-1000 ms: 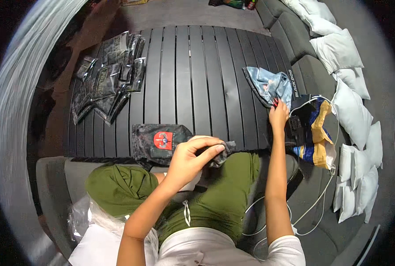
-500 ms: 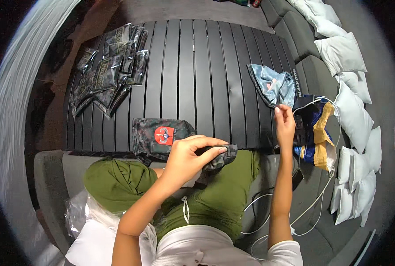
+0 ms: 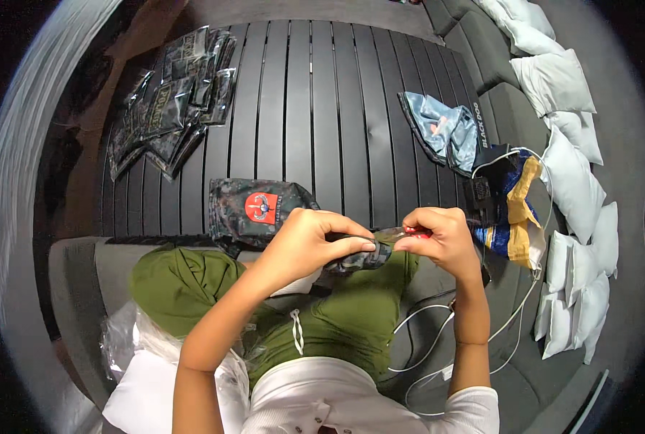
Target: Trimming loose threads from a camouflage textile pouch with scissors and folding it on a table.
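My left hand [image 3: 312, 242] pinches the edge of a piece of camouflage cloth [image 3: 344, 265] between thumb and forefinger, above my lap. Just right of it, my right hand [image 3: 442, 239] is closed on a small red-handled tool [image 3: 419, 233]. Its shiny narrow end, like the blades of snips, points at the cloth edge; the fingers hide most of it. Behind my left hand, a camouflage cloth piece with a red patch [image 3: 262, 207] lies over the table's near edge. Whether it joins the pinched cloth is hidden.
Dark camouflage packets in clear plastic [image 3: 167, 105] are piled on the black slatted table [image 3: 301, 108], far left. Blue-lined cloth [image 3: 445, 130] lies at its right. A blue and yellow bag [image 3: 521, 217], white cables [image 3: 427, 318] and white pillows [image 3: 579, 173] are on the right.
My right hand has come down and left from beside the blue-lined cloth to the cloth edge at my left hand. The red-handled tool now shows in it. My left hand keeps its pinch.
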### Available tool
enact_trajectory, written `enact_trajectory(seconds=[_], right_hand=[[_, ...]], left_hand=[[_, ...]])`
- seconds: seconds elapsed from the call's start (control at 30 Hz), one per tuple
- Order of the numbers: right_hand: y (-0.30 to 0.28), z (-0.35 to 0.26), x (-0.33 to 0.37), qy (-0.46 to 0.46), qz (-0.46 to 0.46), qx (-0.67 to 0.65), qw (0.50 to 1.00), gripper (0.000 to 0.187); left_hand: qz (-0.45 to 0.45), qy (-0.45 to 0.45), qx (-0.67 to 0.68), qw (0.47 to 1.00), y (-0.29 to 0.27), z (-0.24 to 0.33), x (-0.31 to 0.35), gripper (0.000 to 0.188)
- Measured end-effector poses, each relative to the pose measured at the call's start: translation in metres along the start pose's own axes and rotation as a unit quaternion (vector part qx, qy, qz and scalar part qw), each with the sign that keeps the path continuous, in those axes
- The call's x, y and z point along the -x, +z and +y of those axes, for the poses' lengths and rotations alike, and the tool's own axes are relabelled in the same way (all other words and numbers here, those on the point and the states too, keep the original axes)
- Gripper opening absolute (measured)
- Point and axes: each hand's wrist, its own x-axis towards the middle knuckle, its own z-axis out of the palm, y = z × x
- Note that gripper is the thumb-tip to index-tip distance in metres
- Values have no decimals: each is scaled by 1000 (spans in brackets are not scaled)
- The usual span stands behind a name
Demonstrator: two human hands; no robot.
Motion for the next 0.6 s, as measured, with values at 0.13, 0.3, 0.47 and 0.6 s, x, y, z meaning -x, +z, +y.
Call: enact_trajectory(seconds=[0.13, 0.3, 0.47, 0.6], right_hand=[[2, -2, 0, 0, -6, -11, 1000, 32], [8, -1, -1, -22, -4, 5, 1000, 34], [9, 0, -1, -25, -9, 11, 1000, 35], [10, 0, -3, -43, -3, 25, 999, 35]], left_hand=[[0, 37, -29, 999, -1, 0, 0, 16], [-4, 35, -52, 998, -1, 3, 0, 15], [4, 75, -73, 995, 0, -1, -1, 16], [-2, 69, -81, 994, 0, -1, -2, 14]])
